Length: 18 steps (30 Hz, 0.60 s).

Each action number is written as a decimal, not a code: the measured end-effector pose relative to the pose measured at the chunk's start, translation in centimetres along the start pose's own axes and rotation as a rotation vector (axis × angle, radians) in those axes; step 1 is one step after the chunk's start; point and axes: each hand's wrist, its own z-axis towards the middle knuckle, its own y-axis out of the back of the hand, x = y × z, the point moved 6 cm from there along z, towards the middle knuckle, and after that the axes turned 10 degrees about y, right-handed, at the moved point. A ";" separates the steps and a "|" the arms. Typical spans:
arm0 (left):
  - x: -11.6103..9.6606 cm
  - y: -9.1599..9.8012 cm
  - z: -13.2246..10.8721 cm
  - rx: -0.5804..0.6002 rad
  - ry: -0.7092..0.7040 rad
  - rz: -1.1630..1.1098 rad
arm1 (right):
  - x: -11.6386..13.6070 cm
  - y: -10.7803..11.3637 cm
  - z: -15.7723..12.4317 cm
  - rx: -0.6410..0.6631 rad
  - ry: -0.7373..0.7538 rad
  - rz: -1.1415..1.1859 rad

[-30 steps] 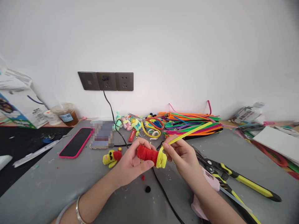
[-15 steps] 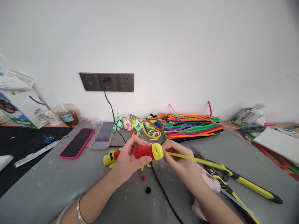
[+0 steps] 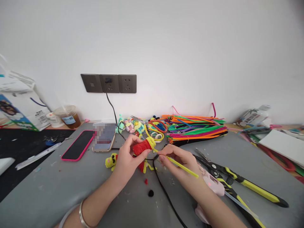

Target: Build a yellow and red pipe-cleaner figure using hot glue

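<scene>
My left hand (image 3: 128, 158) is closed around a red coil of wound pipe cleaner (image 3: 142, 147) with a yellow band (image 3: 151, 143) at its right end. From that band a yellow pipe cleaner (image 3: 182, 166) runs right, pinched between the thumb and fingers of my right hand (image 3: 178, 160); its loose end lies across the hand. Partly hidden behind my left hand, a yellow and red pipe-cleaner figure (image 3: 111, 160) with a dark-marked face lies on the table. A black pompom (image 3: 151, 193) and a small red scrap (image 3: 146, 181) sit below my hands.
Pliers with yellow-black handles (image 3: 256, 190) and a pink glue gun (image 3: 213, 183) lie at right. Bundled pipe cleaners (image 3: 197, 128) and scissors (image 3: 155, 136) are at the back. Two phones (image 3: 78, 145), a drink cup (image 3: 68, 117) and a black cable (image 3: 163, 190) are also around.
The coil has shifted slightly left and up, and its yellow end now tilts away from me. My right hand has moved a little left, and the yellow pipe cleaner's loose part looks shorter.
</scene>
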 end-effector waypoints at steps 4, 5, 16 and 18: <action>0.2 -0.3 0.0 0.039 0.017 0.091 | 0.4 0.1 -0.1 0.016 0.026 0.030; 0.3 -0.3 0.0 0.042 0.016 0.123 | 0.5 0.0 -0.2 0.032 0.033 0.031; -1.6 -0.8 -0.5 0.089 -0.241 0.294 | 0.5 -0.1 -0.3 0.001 0.097 0.132; -1.8 -1.1 -0.6 0.135 -0.245 0.296 | 0.2 0.0 -0.4 -0.016 0.069 0.106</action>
